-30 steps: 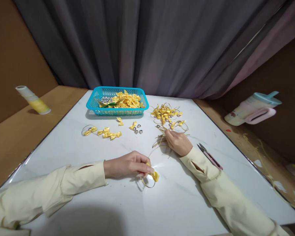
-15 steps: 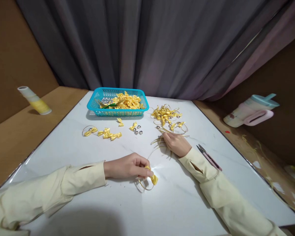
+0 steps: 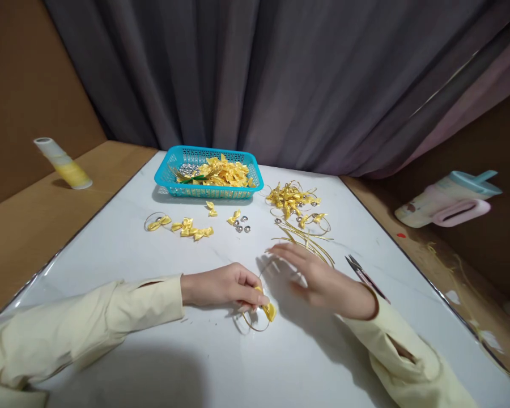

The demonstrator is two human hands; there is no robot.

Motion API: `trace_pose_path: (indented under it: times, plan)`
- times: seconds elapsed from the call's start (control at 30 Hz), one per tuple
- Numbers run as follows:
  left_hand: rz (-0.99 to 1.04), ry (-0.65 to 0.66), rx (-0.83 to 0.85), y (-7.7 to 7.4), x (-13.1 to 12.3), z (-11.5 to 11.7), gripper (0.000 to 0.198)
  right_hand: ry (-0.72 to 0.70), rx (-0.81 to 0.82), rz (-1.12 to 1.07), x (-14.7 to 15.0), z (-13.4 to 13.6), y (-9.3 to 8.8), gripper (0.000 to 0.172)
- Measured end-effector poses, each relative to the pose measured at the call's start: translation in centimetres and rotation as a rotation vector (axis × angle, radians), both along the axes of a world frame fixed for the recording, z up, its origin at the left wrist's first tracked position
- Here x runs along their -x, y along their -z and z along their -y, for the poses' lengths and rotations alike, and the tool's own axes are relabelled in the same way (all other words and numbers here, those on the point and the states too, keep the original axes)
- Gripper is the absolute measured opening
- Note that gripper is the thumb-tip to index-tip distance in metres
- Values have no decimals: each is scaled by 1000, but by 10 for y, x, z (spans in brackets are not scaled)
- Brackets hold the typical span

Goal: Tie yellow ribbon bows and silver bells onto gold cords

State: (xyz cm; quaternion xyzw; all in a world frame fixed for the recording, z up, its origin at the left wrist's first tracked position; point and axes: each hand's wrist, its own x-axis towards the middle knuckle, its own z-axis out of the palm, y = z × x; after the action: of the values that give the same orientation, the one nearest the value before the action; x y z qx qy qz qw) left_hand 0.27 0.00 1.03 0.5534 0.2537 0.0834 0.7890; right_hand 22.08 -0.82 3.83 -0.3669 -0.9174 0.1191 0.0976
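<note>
My left hand (image 3: 227, 286) pinches a yellow ribbon bow (image 3: 271, 311) with a loop of gold cord (image 3: 256, 330) hanging at it, low over the white tabletop. Part of the bow is hidden under the thumb and fingers. To its right my right hand (image 3: 318, 280) hovers with fingers stretched out, somewhat blurred, holding nothing that I can see. Just beyond those fingers lie several loose gold cords (image 3: 308, 238). A pile of yellow bows on gold loops (image 3: 291, 198) lies behind the cords, with small silver round pieces among them.
A turquoise basket (image 3: 208, 192) of yellow bows and silver pieces stands at the back. Loose bows (image 3: 189, 228) and silver pieces (image 3: 238, 228) lie before it. Thread snips (image 3: 365, 277) lie right, near a tumbler (image 3: 446, 198). A yellow-wound tube (image 3: 66, 164) stands left.
My right hand has left the gold cords and come back toward me, its fingers opening out. My left hand keeps its pinch on the bow. The view has shifted slightly.
</note>
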Motion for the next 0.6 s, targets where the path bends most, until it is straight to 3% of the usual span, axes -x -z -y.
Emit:
trace_pose_path:
  times: [0.1,0.17,0.27,0.37,0.5,0.6]
  plan:
    - [15,-1,24,3,0,-1,27,-130,372,-158,13,8,-5,46]
    - [18,1,25,5,1,-1,26,-99,428,-197,18,9,-4,33]
    - [18,1,15,4,0,-2,26,-74,286,-178,16,6,1,16]
    - [7,7,10,3,-1,-1,27,-134,82,-106,12,5,6,28]
    - [-9,-16,-38,2,-2,0,28,-167,-202,-19,13,7,13,28]
    - [-2,-41,-75,1,-2,1,28,-153,-274,-19,14,7,17,28]
